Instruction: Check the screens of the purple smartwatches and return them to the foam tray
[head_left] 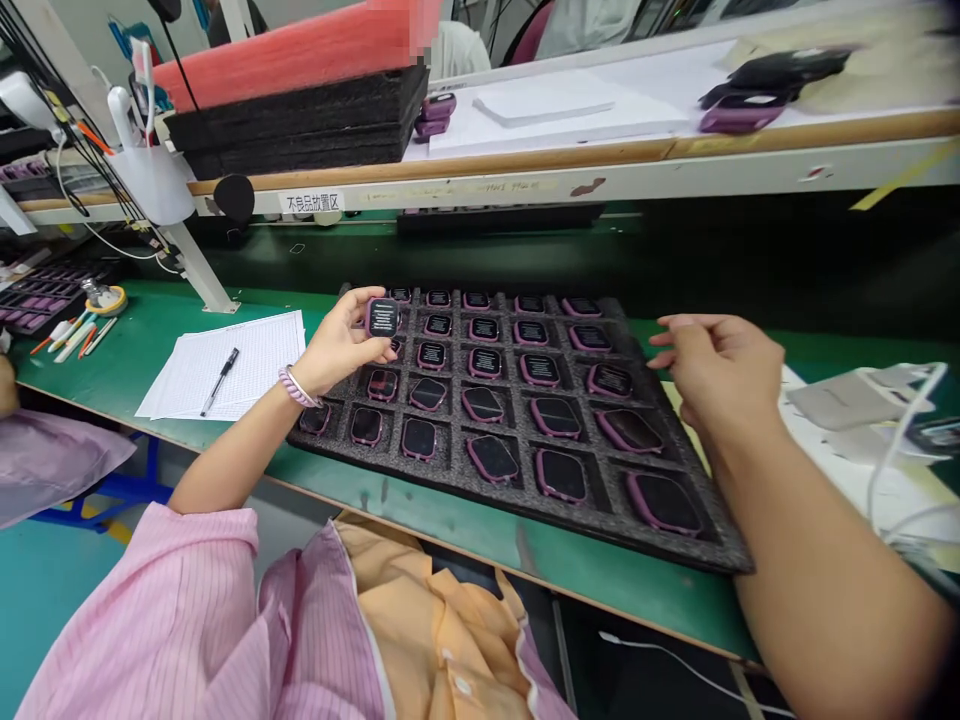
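Note:
My left hand (343,345) holds a purple-cased smartwatch (383,318) between thumb and fingers over the far left part of a dark foam tray (525,512). White text shows on its lit screen. Several similar watch bodies without straps lie in the tray's square pockets; those in the far rows have lit text, while the nearer ones, such as a dark-screened watch (561,474), look black. Just beyond the tray's right edge, my right hand (724,375) hovers with its fingers loosely bent and apart, nothing visible in them.
Left of the tray, a pen (220,382) rests on printed sheets (176,385). A shelf (540,165) crosses above the bench, carrying stacked black foam trays (300,125) and a white cup (154,185). At right are a white device (844,395) and cables (904,420).

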